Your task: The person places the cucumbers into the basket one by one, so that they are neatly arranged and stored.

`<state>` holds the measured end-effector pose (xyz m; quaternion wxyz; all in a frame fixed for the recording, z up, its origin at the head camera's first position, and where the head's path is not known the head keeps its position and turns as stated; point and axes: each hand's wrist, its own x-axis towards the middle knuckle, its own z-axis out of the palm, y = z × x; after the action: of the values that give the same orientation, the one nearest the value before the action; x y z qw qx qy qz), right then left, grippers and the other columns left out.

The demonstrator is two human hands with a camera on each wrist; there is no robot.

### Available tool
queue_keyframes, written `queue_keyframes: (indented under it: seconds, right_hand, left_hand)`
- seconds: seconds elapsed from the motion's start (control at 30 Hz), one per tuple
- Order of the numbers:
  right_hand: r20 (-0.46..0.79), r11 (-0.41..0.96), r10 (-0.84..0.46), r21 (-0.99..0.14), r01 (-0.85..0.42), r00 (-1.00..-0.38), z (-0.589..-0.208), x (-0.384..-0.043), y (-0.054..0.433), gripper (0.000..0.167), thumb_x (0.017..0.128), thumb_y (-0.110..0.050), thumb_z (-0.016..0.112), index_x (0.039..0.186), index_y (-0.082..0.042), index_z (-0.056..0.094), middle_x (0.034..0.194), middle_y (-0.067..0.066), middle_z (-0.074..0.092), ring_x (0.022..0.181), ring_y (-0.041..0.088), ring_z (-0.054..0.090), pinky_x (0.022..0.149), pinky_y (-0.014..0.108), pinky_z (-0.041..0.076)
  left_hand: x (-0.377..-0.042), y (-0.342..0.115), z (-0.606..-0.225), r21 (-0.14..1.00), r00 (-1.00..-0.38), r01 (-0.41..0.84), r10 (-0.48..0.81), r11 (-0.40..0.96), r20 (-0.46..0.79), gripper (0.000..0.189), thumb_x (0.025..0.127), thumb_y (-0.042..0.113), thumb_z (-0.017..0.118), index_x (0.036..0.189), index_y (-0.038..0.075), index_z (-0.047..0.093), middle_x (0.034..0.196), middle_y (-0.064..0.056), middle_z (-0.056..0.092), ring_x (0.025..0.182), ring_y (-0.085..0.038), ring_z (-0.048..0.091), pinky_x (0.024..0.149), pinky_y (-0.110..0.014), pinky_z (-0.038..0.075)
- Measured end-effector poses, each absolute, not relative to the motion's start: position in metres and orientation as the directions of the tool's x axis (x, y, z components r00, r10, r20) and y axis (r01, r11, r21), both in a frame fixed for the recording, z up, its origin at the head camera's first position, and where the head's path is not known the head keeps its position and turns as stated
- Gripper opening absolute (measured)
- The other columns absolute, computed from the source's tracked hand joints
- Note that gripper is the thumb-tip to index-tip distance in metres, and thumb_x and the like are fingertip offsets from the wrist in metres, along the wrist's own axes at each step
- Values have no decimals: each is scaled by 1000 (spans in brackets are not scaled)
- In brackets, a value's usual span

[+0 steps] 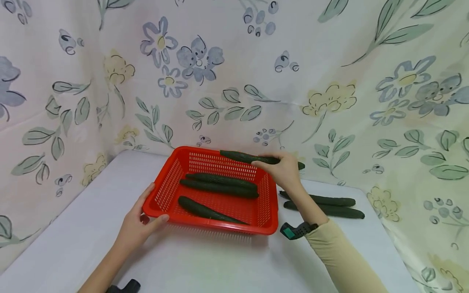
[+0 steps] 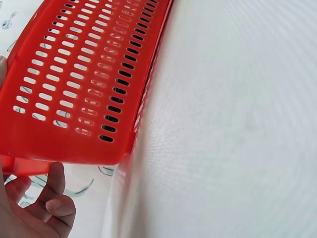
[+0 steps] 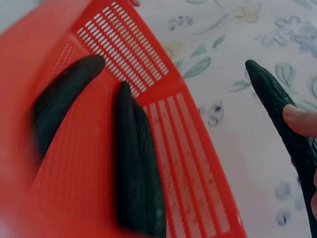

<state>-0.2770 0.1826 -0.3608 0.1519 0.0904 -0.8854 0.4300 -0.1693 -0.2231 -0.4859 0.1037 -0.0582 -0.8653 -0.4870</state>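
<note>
A red plastic basket (image 1: 210, 221) stands on the table, with two cucumbers (image 1: 220, 187) side by side in its middle and a third cucumber (image 1: 205, 211) near its front wall. My left hand (image 1: 137, 221) grips the basket's front left corner, thumb over the rim; in the left wrist view the fingers (image 2: 57, 206) curl below the rim. Over the back right rim, my right hand (image 1: 283, 171) holds another cucumber (image 1: 238, 156) roughly level. In the right wrist view this cucumber (image 3: 275, 99) is pinched beneath the thumb, outside the basket's wall.
Two more cucumbers (image 1: 329, 205) lie side by side on the white table (image 1: 205, 264), right of the basket and partly behind my right forearm. A floral cloth (image 1: 234, 81) hangs behind the table and along its sides.
</note>
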Motion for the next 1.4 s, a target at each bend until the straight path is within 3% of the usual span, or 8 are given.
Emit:
queue_keyframes:
  seconds: [0.23,0.47,0.57,0.73,0.83,0.97,1.23,1.4]
  right_hand:
    - [364,526,-83,-775,-350,-928,-354,-305,140,35,83,-36,93,109,-13,85,115,6,80,114,25,67,94,45,54]
    - [365,480,-34,-811,-335,-930,-368,-319,114,34,83,-37,93,108,-15,86,114,4,80,114,25,68,94,45,55]
    - [335,465,-6,-833,-300,-942,-377,-321,105,34,82,-38,93,106,-15,86,109,2,81,109,22,68,88,41,54]
    - [254,432,40,-877,-212,-966,-391,-324,95,30,80,-33,96,98,-11,87,101,3,82,105,22,68,89,41,53]
    - [180,463,69,-877,-129,-981,-398,-324,91,30,78,-35,96,97,-13,87,110,2,80,110,23,67,95,42,54]
    - [68,512,80,-859,-17,-994,-405,-320,86,34,77,-42,96,100,-18,88,119,0,77,111,25,64,88,42,55]
    - [-136,460,18,-879,129,-991,-416,-307,81,32,77,-40,96,98,-17,88,115,3,75,100,23,59,75,33,47]
    - [-192,409,32,-893,188,-981,-418,-303,80,30,78,-36,96,98,-16,87,93,-1,67,83,20,51,66,32,40]
  left_hand:
    - [-170,-224,-485,829,-971,195,-16,524,239,99,92,28,83,170,33,23,164,-17,44,107,-8,52,74,-24,50]
    - [-170,-225,-486,836,-969,213,-1,505,248,98,92,28,84,170,34,25,162,-17,46,106,-10,54,72,-24,49]
    - [-171,-226,-486,833,-967,218,-1,509,253,99,91,28,84,170,34,25,162,-18,46,106,-7,55,73,-24,50]
    - [-171,-225,-486,835,-968,215,0,507,249,99,92,28,84,170,34,23,166,-16,42,112,-4,54,79,-24,54]
    - [-171,-224,-486,843,-969,214,1,494,246,98,92,26,83,170,33,23,166,-16,41,114,-4,54,81,-24,55]
    - [-169,-223,-487,841,-970,210,-4,499,244,98,93,26,83,170,34,23,165,-17,42,112,0,54,81,-24,55]
    - [-167,-224,-488,829,-971,197,-15,524,240,97,94,29,82,170,36,23,164,-18,43,111,2,51,80,-22,54]
    - [-168,-222,-487,827,-968,210,-8,521,251,96,94,28,82,170,33,24,163,-20,44,109,0,51,79,-22,53]
